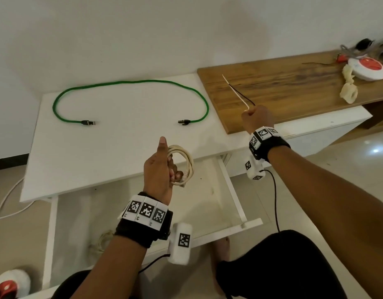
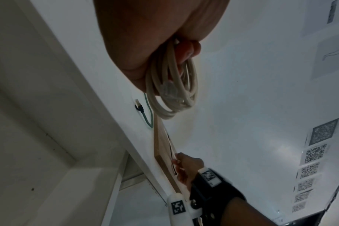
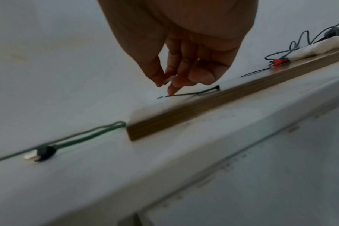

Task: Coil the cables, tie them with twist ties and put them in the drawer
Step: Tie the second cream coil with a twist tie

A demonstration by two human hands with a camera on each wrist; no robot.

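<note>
The left hand [image 1: 159, 169] grips a coiled cream-white network cable [image 1: 184, 162] above the front edge of the white rectangular desk [image 1: 113, 147], fingers curled round the loops and thumb pointing straight up. In the left wrist view the coil [image 2: 172, 94] hangs below the palm with a clear plastic plug among its loops.

The right hand [image 1: 258, 119] is raised over the near left corner of the brown wood-grain board [image 1: 294, 87], which lies at the desk's right side. Its thumb and fingertips pinch the end of a thin white tie [image 1: 236, 92], which sticks up and away from the hand; the other fingers are bent loosely. A thin black tie [image 1: 242, 94] lies on the board just beside it.

An uncoiled green network cable [image 1: 130, 83] lies in a wide arch across the back of the desk, both black plugs facing each other mid-desk.

The white drawer [image 1: 236, 190] stands pulled open beneath the front edge.
</note>
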